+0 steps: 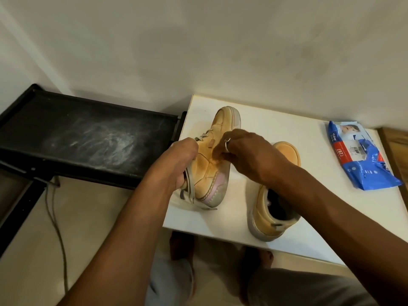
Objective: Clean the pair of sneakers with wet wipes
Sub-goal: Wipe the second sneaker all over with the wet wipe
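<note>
The tan suede sneaker with a grey rubber sole (212,164) is tipped onto its side at the left edge of the white counter (309,151). The left hand (178,160) grips it at the collar, probably to turn its flank up for wiping. The right hand (247,151) curls its fingers against that flank (I cannot tell whether a wipe is bunched under them). The second tan sneaker (265,217) waits upright just beside, and the blue plastic pack of wet wipes (362,157) lies within reach at the right.
</note>
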The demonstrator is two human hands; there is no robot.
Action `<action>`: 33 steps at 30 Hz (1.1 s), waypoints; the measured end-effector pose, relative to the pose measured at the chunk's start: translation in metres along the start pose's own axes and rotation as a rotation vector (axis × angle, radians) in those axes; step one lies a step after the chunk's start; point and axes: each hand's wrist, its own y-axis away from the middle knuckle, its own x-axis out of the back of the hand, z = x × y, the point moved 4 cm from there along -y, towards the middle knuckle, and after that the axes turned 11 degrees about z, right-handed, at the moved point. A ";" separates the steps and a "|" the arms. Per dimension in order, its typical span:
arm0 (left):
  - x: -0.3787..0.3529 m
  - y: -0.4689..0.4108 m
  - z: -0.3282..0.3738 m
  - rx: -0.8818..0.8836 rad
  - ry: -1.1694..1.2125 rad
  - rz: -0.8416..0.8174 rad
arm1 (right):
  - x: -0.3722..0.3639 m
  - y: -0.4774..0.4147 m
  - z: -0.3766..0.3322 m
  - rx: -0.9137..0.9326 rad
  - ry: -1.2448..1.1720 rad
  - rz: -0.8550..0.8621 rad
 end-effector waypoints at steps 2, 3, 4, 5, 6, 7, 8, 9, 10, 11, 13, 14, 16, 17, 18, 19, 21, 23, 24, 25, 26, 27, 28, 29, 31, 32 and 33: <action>0.001 0.000 0.001 -0.005 0.012 -0.005 | -0.007 0.003 -0.014 0.124 0.012 -0.082; 0.001 0.000 0.001 -0.008 0.017 -0.010 | -0.010 0.004 -0.019 0.169 0.020 -0.108; 0.000 0.000 0.001 -0.014 0.022 -0.019 | -0.010 0.004 -0.021 0.194 0.025 -0.113; 0.000 0.000 0.001 -0.020 0.031 -0.031 | -0.008 0.003 -0.020 0.200 0.034 -0.098; -0.001 0.000 0.001 -0.021 0.040 -0.040 | -0.006 0.001 -0.016 0.195 0.050 -0.064; -0.001 0.000 0.001 -0.017 0.045 -0.045 | -0.003 0.000 -0.011 0.183 0.078 -0.027; -0.002 0.000 0.001 -0.016 0.042 -0.046 | -0.001 -0.001 -0.006 0.170 0.105 -0.001; -0.002 -0.001 0.000 -0.014 0.035 -0.044 | 0.000 -0.002 -0.003 0.161 0.122 0.010; -0.001 -0.001 0.000 -0.013 0.030 -0.039 | 0.000 -0.002 -0.004 0.161 0.124 0.010; -0.001 0.000 0.001 -0.010 0.032 -0.037 | -0.001 -0.001 -0.008 0.170 0.112 -0.005; 0.000 -0.002 0.001 -0.012 0.030 -0.029 | -0.006 0.003 -0.021 0.207 0.077 -0.064; 0.000 -0.003 0.001 -0.016 0.021 -0.023 | -0.008 0.005 -0.027 0.227 0.070 -0.091; 0.000 -0.003 0.000 -0.019 0.021 -0.027 | -0.008 0.007 -0.027 0.230 0.089 -0.097; -0.001 -0.002 0.000 -0.021 0.025 -0.036 | -0.006 0.006 -0.021 0.206 0.113 -0.064; -0.002 -0.002 0.001 -0.022 0.025 -0.044 | -0.003 0.004 -0.013 0.170 0.142 -0.019; -0.003 -0.002 0.001 -0.022 0.018 -0.047 | 0.000 0.003 -0.004 0.135 0.171 0.021; -0.003 0.000 0.003 -0.022 -0.004 -0.039 | 0.003 0.002 0.002 0.105 0.194 0.045; -0.002 0.000 0.004 -0.028 -0.012 -0.024 | 0.000 0.004 -0.010 0.156 0.150 -0.004; -0.001 -0.001 0.003 -0.025 -0.004 -0.014 | -0.003 0.006 -0.018 0.191 0.115 -0.042; 0.000 -0.002 0.004 -0.024 0.005 -0.012 | -0.005 0.008 -0.025 0.221 0.094 -0.069; 0.000 -0.002 0.004 -0.028 0.014 -0.016 | -0.005 0.009 -0.027 0.240 0.095 -0.077; 0.000 0.000 0.005 -0.033 0.018 -0.026 | -0.005 0.008 -0.024 0.240 0.113 -0.069; -0.002 0.002 0.005 -0.047 0.018 -0.041 | -0.003 0.007 -0.018 0.219 0.143 -0.041; -0.002 0.002 0.005 -0.056 0.017 -0.041 | -0.001 0.004 -0.010 0.186 0.181 -0.004; -0.003 -0.002 0.003 -0.042 0.011 -0.036 | 0.004 0.001 0.002 0.125 0.244 0.049; -0.003 -0.003 0.003 -0.048 0.005 -0.041 | 0.005 0.001 0.002 0.121 0.241 0.053; -0.003 -0.003 0.004 -0.062 0.002 -0.039 | 0.004 0.001 -0.002 0.134 0.212 0.041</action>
